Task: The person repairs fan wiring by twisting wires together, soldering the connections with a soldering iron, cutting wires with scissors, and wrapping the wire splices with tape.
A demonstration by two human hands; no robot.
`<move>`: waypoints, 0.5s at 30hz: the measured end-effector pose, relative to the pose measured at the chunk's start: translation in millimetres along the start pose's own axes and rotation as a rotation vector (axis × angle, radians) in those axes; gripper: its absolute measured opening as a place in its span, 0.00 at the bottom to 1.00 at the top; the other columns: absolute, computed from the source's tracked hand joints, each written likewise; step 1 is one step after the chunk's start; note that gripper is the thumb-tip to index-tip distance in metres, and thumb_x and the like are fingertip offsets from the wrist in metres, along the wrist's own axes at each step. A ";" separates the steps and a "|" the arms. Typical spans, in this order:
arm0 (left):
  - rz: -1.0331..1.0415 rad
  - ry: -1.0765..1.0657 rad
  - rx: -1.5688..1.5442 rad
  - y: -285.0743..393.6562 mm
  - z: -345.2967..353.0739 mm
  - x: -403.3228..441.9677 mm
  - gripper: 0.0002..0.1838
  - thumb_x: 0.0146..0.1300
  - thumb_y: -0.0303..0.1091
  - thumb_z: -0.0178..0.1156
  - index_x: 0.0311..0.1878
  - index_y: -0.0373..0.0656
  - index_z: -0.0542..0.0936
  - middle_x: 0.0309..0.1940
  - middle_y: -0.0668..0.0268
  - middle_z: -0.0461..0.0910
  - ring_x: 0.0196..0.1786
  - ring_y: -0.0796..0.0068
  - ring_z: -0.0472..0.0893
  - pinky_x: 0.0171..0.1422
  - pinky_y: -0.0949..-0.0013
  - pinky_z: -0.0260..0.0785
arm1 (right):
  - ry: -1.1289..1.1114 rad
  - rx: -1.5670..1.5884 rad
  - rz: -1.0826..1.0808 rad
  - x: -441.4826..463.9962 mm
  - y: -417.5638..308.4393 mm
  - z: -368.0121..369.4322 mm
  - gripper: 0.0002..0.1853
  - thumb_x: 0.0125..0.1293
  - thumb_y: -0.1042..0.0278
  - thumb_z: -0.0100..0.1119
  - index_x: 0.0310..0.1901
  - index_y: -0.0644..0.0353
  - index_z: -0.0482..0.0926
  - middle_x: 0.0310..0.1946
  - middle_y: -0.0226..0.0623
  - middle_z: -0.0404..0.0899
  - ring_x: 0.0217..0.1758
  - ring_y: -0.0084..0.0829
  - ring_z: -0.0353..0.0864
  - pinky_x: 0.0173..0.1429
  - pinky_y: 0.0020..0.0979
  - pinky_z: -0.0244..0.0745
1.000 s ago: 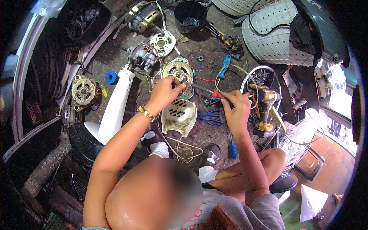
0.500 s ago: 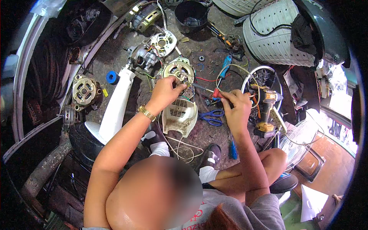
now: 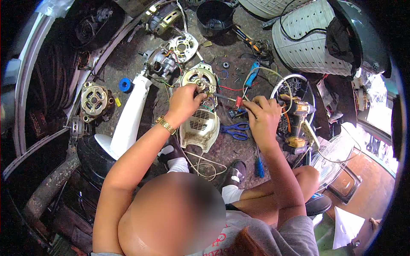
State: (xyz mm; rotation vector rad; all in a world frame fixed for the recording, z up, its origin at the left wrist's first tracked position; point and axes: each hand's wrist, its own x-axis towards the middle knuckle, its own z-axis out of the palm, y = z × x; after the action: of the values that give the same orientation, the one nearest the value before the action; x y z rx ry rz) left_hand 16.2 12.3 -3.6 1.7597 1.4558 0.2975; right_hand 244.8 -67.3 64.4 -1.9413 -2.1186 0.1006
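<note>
A round metal motor housing (image 3: 198, 77) lies on the floor in the middle of the head view. My left hand (image 3: 185, 100) pinches at its lower edge; the small part between the fingertips is too small to name. From the right, my right hand (image 3: 261, 115) has its fingers on the red handle of a screwdriver (image 3: 238, 101), whose shaft points left toward my left fingertips. The tip is hidden near the housing. Just below the housing sits a cream vented plastic cover (image 3: 200, 130), with blue-handled scissors (image 3: 235, 131) to its right.
A white fan stand (image 3: 131, 115) leans at left beside another motor (image 3: 94, 101). A drill (image 3: 297, 123) rests by a bin of small metal parts at right. A black bucket (image 3: 214, 19) stands behind. Blue-handled tools, loose wires and a fan guard (image 3: 335, 155) lie around.
My right hand's fingers have shifted and spread a little around the red handle, which has turned slightly. My left hand stays at the housing.
</note>
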 end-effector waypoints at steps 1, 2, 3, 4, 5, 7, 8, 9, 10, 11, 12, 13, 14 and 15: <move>-0.023 -0.012 0.006 1.9 -1.5 0.3 0.13 0.57 0.41 0.68 0.32 0.39 0.82 0.27 0.52 0.82 0.34 0.50 0.83 0.38 0.52 0.72 | 0.000 0.000 0.001 0.1 -0.3 0.5 0.11 0.52 0.69 0.67 0.39 0.44 0.86 0.36 0.24 0.77 0.40 0.33 0.70 0.44 0.37 0.61; -0.045 -0.023 0.013 3.1 -2.2 0.3 0.13 0.57 0.41 0.67 0.32 0.40 0.83 0.27 0.53 0.82 0.34 0.50 0.83 0.39 0.52 0.73 | 0.006 0.002 0.002 0.5 -0.4 0.9 0.11 0.52 0.70 0.67 0.39 0.44 0.86 0.36 0.24 0.77 0.40 0.33 0.70 0.43 0.37 0.61; -0.045 -0.023 0.013 3.4 -1.9 0.3 0.13 0.57 0.41 0.67 0.32 0.40 0.83 0.27 0.53 0.82 0.34 0.50 0.83 0.39 0.52 0.73 | 0.012 0.002 0.002 1.2 -0.4 1.1 0.11 0.52 0.70 0.67 0.38 0.44 0.86 0.36 0.23 0.76 0.40 0.33 0.70 0.43 0.37 0.60; -0.034 -0.009 0.027 3.8 -1.8 0.7 0.13 0.57 0.42 0.67 0.32 0.41 0.83 0.28 0.53 0.83 0.34 0.51 0.83 0.39 0.52 0.73 | 0.013 0.002 0.001 2.5 -0.6 1.1 0.11 0.52 0.70 0.67 0.38 0.44 0.86 0.36 0.23 0.76 0.40 0.33 0.70 0.43 0.37 0.60; -0.025 0.004 0.041 4.0 -1.5 0.5 0.13 0.57 0.42 0.67 0.32 0.41 0.83 0.28 0.53 0.83 0.34 0.51 0.83 0.39 0.52 0.73 | 0.009 0.002 -0.007 3.5 -1.0 0.7 0.11 0.52 0.70 0.66 0.38 0.44 0.86 0.35 0.24 0.76 0.40 0.33 0.70 0.43 0.37 0.60; -0.020 0.009 0.057 0.9 1.0 0.7 0.13 0.58 0.44 0.67 0.33 0.42 0.83 0.26 0.55 0.82 0.32 0.53 0.83 0.38 0.54 0.72 | 0.005 0.002 -0.016 4.6 -0.2 1.2 0.10 0.53 0.69 0.66 0.38 0.44 0.86 0.35 0.24 0.75 0.40 0.33 0.70 0.43 0.37 0.60; -0.015 0.014 0.073 -0.7 2.3 0.9 0.14 0.58 0.45 0.67 0.35 0.43 0.83 0.25 0.57 0.82 0.30 0.56 0.82 0.36 0.56 0.72 | -0.003 0.020 -0.013 5.1 1.8 2.0 0.10 0.53 0.69 0.66 0.38 0.44 0.86 0.34 0.24 0.75 0.40 0.33 0.70 0.43 0.37 0.60; -0.016 0.013 0.073 -1.6 3.0 0.6 0.14 0.58 0.45 0.67 0.35 0.43 0.83 0.25 0.57 0.82 0.30 0.56 0.82 0.36 0.56 0.72 | -0.012 0.038 -0.010 5.4 3.0 2.6 0.10 0.53 0.69 0.65 0.38 0.44 0.86 0.34 0.24 0.75 0.40 0.33 0.70 0.43 0.37 0.60; -0.010 0.021 0.076 -2.5 3.9 0.3 0.14 0.58 0.45 0.67 0.34 0.44 0.84 0.25 0.57 0.82 0.31 0.55 0.82 0.36 0.56 0.72 | -0.013 0.039 -0.009 6.1 3.3 2.6 0.10 0.53 0.69 0.65 0.38 0.44 0.86 0.34 0.24 0.75 0.40 0.33 0.70 0.43 0.37 0.60; -0.004 0.030 0.078 -3.2 4.8 0.2 0.14 0.58 0.45 0.67 0.34 0.44 0.84 0.25 0.57 0.82 0.31 0.55 0.82 0.36 0.56 0.72 | -0.025 0.043 -0.012 7.0 3.6 1.8 0.11 0.52 0.69 0.65 0.38 0.44 0.86 0.34 0.24 0.75 0.40 0.33 0.70 0.43 0.37 0.60; -0.004 0.029 0.077 -2.5 4.8 0.4 0.14 0.58 0.45 0.67 0.34 0.44 0.84 0.25 0.57 0.82 0.31 0.55 0.82 0.36 0.56 0.72 | -0.035 0.046 -0.014 8.0 3.6 0.5 0.11 0.52 0.70 0.65 0.38 0.44 0.86 0.34 0.24 0.75 0.39 0.33 0.70 0.43 0.37 0.60; -0.005 0.028 0.088 -1.7 4.7 0.6 0.14 0.58 0.45 0.67 0.34 0.44 0.84 0.25 0.57 0.82 0.31 0.55 0.82 0.37 0.55 0.72 | -0.035 0.045 -0.014 9.4 2.4 -1.8 0.11 0.52 0.70 0.65 0.38 0.44 0.86 0.34 0.24 0.75 0.39 0.33 0.70 0.43 0.37 0.60; -0.007 0.026 0.099 -0.9 4.4 0.6 0.13 0.58 0.45 0.67 0.34 0.44 0.84 0.25 0.57 0.82 0.31 0.55 0.82 0.37 0.55 0.72 | -0.021 0.007 -0.045 11.3 0.2 -4.5 0.11 0.51 0.70 0.65 0.38 0.44 0.86 0.33 0.23 0.75 0.39 0.33 0.70 0.42 0.37 0.60; -0.007 0.026 0.099 -1.4 5.1 1.0 0.13 0.58 0.45 0.67 0.34 0.44 0.84 0.25 0.57 0.82 0.31 0.55 0.82 0.37 0.55 0.72 | -0.008 -0.031 -0.076 12.6 -1.7 -6.3 0.12 0.51 0.70 0.65 0.38 0.44 0.86 0.33 0.23 0.75 0.39 0.33 0.70 0.42 0.37 0.60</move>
State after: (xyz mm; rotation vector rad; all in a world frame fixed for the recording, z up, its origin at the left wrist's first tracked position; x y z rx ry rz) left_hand 18.7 11.1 -8.1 1.8353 1.5180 0.2497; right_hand 243.9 -55.8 72.7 -1.8775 -2.2089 0.0612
